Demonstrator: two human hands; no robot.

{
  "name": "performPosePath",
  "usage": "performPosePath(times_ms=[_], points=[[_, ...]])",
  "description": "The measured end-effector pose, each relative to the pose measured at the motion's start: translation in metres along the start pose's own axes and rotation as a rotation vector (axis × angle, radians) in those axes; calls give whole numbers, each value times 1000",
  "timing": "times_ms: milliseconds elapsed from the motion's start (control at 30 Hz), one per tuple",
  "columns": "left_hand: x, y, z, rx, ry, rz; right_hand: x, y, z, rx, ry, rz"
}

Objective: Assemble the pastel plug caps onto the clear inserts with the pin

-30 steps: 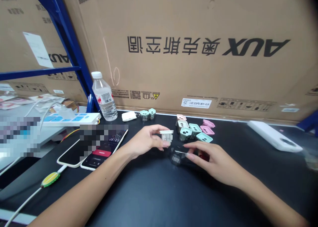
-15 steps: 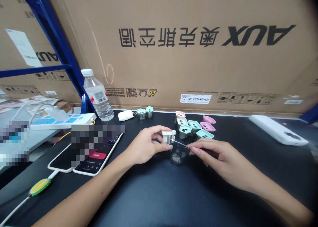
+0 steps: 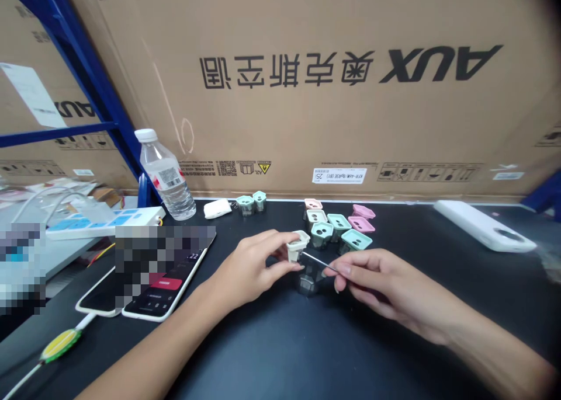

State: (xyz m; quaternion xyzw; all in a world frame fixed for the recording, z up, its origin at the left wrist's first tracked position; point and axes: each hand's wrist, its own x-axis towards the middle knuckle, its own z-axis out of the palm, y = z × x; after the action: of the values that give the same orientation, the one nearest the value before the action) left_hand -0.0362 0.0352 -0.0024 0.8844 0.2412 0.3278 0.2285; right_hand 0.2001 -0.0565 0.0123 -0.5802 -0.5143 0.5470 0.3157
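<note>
My left hand [image 3: 252, 265] pinches a small white pencil sharpener head [image 3: 297, 246] between thumb and fingers, above the black table. A thin metal rod, perhaps a slim screwdriver [image 3: 319, 261], is held in my right hand [image 3: 388, 286], its tip at the side of the sharpener head. Whether the tip touches a screw is too small to tell. Below the hands stands a dark see-through container [image 3: 308, 285]. Just behind are several two-hole pencil sharpeners in mint [image 3: 321, 232], white [image 3: 316, 217] and pink [image 3: 362, 223].
Two more mint sharpeners [image 3: 259, 198] sit at the back beside a white pouch-like object [image 3: 217, 208]. A water bottle [image 3: 168, 181], two phones [image 3: 153, 316] and a power strip [image 3: 127, 218] are at left. A white phone-shaped case [image 3: 482, 228] lies right; a large carton [image 3: 280, 125] stands behind.
The sharpener head has tilted so more of its top shows, and the rod meets it at a steeper slant. My view has shifted slightly.
</note>
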Motion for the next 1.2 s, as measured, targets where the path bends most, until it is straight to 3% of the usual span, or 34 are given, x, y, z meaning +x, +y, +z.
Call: performPosePath(times_ms=[100,300,500,700,933,1067,1200], points=[[-2,-1,-1,58,-27,58,-1,-1,1,-47,-20,-30],[-3,2,-4,79,-89,93,-7,-1,3,-656,198,-562],[-2,5,-6,46,-103,75,-7,7,-3,-1008,268,-788],[1,6,-3,36,-81,37,-5,7,-3,-1156,478,-807],[1,6,-2,43,-89,42,-1,8,-1,-1210,406,-753],[1,6,-2,51,-84,50,-1,12,0,-1230,425,-667],[1,4,-2,54,-93,50,-3,11,1,-1230,456,-686]])
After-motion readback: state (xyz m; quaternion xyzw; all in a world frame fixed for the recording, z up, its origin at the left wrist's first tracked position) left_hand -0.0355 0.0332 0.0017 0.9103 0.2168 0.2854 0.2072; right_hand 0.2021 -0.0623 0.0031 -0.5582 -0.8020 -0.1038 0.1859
